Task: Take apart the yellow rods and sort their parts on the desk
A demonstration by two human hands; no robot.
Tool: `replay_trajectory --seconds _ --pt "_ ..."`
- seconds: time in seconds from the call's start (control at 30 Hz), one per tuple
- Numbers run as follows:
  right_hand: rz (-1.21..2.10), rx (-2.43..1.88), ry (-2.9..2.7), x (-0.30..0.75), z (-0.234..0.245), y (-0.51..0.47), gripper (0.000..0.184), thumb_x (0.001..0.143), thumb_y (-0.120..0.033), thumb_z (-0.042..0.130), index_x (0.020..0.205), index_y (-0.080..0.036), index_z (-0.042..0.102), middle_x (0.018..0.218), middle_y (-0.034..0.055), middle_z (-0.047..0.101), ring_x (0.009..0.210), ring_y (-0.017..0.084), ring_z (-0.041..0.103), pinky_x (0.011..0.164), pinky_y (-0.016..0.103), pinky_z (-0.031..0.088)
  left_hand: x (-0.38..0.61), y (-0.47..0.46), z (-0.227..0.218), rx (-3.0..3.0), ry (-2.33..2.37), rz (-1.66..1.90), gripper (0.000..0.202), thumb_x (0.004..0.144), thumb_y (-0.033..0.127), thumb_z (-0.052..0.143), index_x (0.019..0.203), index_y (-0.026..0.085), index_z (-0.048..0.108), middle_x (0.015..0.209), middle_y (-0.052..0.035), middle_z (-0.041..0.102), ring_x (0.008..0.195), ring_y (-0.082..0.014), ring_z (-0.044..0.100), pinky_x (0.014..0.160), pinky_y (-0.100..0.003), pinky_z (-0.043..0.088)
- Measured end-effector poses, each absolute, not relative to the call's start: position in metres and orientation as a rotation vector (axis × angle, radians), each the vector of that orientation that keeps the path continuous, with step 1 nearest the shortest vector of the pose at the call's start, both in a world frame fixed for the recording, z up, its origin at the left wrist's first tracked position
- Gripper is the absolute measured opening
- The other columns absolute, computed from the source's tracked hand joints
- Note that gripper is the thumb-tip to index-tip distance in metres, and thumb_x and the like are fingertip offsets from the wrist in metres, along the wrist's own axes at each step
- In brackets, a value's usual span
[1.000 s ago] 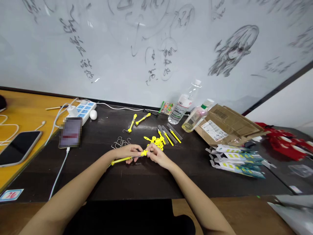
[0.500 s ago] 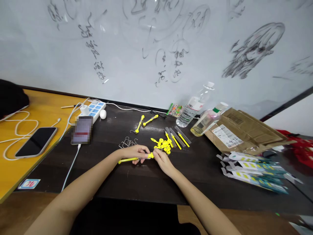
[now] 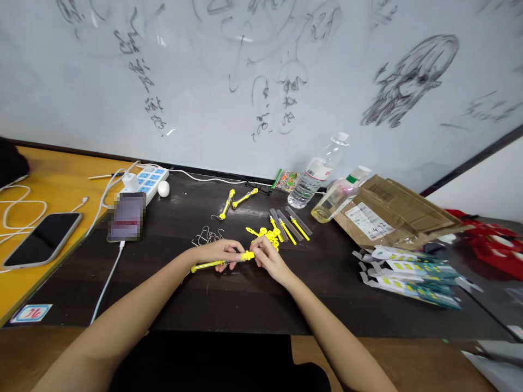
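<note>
- Yellow-and-clear tube (image 3: 208, 265): held between both hands over the dark surface (image 3: 245, 305); can't tell if any part rests on it. Long axis runs roughly left to right, right end slightly farther out.
- Metal hooks (image 3: 207, 236): loose tangle on the surface, just beyond the tube's left half.
- Left hand (image 3: 223, 251): gripping the tube near its middle, thumb on top, fingers curled below.
- Yellow end fitting (image 3: 247, 256): at the tube's right end, between the hands, right fingertips nearer.
- Right hand (image 3: 265, 255): fingers pinched in at that end, apparently closed on the fitting; exact contact too small to read.
- Tube's look: slim, straight; yellow rod to the left, clear stretch by the left thumb, knobby yellow at right.
- Two yellow pieces (image 3: 227, 204) (image 3: 245, 198): well beyond the tube's middle, the left one with a wire hook at its near end.
- Yellow parts (image 3: 267, 237): small heap just beyond the tube's right end.
- Clear sleeves (image 3: 300, 223): three, yellow rods showing, beyond and right of the tube.
</note>
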State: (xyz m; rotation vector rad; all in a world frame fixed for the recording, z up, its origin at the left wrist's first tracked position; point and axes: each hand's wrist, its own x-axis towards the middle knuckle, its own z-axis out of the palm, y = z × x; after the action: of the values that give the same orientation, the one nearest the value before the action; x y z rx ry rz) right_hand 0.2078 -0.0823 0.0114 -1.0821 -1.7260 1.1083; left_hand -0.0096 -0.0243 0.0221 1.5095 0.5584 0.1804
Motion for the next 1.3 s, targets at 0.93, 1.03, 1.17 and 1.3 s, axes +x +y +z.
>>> replay_trajectory --seconds 0.93,1.03,1.17,1.3 --pt "1.139 -1.17 -1.807 0.204 0.011 -0.083 0.032 0.094 -0.045 0.036 0.079 -0.018 0.046 0.063 -0.0031 0.047 0.047 0.006 0.037 0.044 0.02 0.027 -0.009 -0.022 0.017 1.533 0.54 0.208 0.043 0.081 0.051 0.06 0.106 0.017 0.052 0.066 0.0022 0.061 0.04 -0.0066 0.052 0.038 -0.017 0.042" --pt "1.148 -1.184 -1.834 0.203 0.01 -0.083 0.039 0.094 -0.048 0.036 0.068 -0.018 0.041 0.061 -0.003 0.044 0.05 0.007 0.038 0.046 0.021 0.029 -0.009 -0.022 0.017 1.532 0.559 0.203 0.044 0.08 0.052 0.06 0.106 0.018 0.051 0.066 0.0025 0.061 0.039 -0.0068 0.052 0.038 -0.017 0.043" --pt "1.306 -1.027 -1.73 0.205 0.014 -0.081 0.026 0.09 -0.046 0.046 0.086 -0.02 0.043 0.068 -0.0049 0.046 0.046 0.005 0.036 0.043 0.02 0.028 -0.009 -0.021 0.016 1.528 0.565 0.216 0.044 0.081 0.053 0.059 0.106 0.017 0.051 0.066 0.0024 0.061 0.039 -0.007 0.052 0.037 -0.017 0.041" --pt "1.401 -0.951 -1.653 0.208 0.019 -0.081 0.028 0.082 -0.04 0.06 0.094 -0.022 0.043 0.074 -0.0054 0.046 0.046 0.004 0.039 0.039 0.017 0.026 -0.009 -0.021 0.017 1.536 0.578 0.218 0.044 0.081 0.053 0.059 0.106 0.017 0.051 0.065 0.0024 0.061 0.04 -0.0069 0.052 0.038 -0.017 0.041"
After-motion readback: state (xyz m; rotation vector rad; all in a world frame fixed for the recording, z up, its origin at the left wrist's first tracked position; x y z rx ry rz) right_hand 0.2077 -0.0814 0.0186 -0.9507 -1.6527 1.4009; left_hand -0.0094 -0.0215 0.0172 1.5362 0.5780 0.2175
